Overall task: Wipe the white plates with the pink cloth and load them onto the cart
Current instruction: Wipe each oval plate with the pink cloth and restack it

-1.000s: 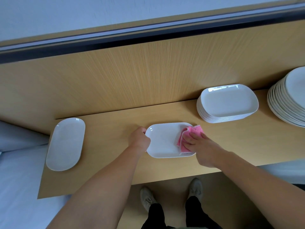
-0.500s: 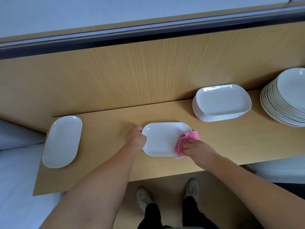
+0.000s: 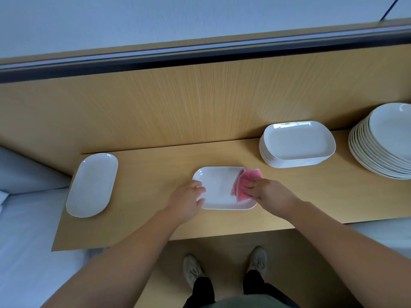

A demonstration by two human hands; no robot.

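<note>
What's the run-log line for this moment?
step: wiping plate | left hand: grips plate edge | right hand: presses pink cloth on plate

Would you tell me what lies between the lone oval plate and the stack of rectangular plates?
In the head view: one white plate, held by the left hand, the right hand pressing the pink cloth on it.

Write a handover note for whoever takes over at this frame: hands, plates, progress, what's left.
Left hand holds the left rim of the plate lying on the wooden counter.
Right hand presses the pink cloth on the plate's right end.
An oval plate lies far left; a rectangular stack and a round stack stand to the right.
Done: cannot tell; no cart in view.
Left: finish this wipe, wipe the stacks, load everything.
</note>
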